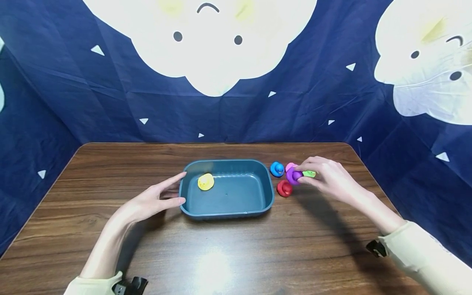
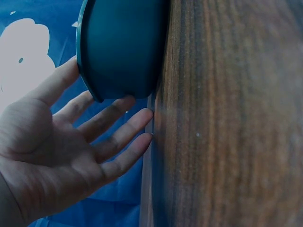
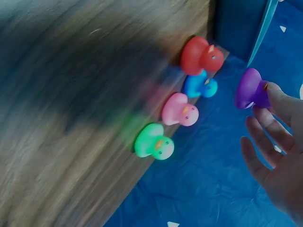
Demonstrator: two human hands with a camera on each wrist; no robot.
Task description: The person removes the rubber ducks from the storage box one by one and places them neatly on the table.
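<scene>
Between thumb and fingers, my right hand point(image 1: 327, 174) pinches a purple rubber duck point(image 3: 251, 90), held up off the table. Under and around that hand are a green duck point(image 3: 152, 142), a pink duck point(image 3: 177, 109), a blue duck point(image 1: 277, 169) and a red duck point(image 1: 284, 188); the hand partly covers the green and pink ones in the head view. My left hand point(image 1: 149, 200) has its fingers spread and extended at the left end of a dark teal plastic basin point(image 1: 226, 214), thumb tip right at the rim. Inside the basin, toward its left side, sits a yellow duck point(image 1: 205, 182).
The basin stands on a brown wood-grain table point(image 1: 155, 258). Behind the table's back edge hangs a dark blue cloth point(image 1: 236, 119) with white clouds and small triangles, which also runs along the left and right sides.
</scene>
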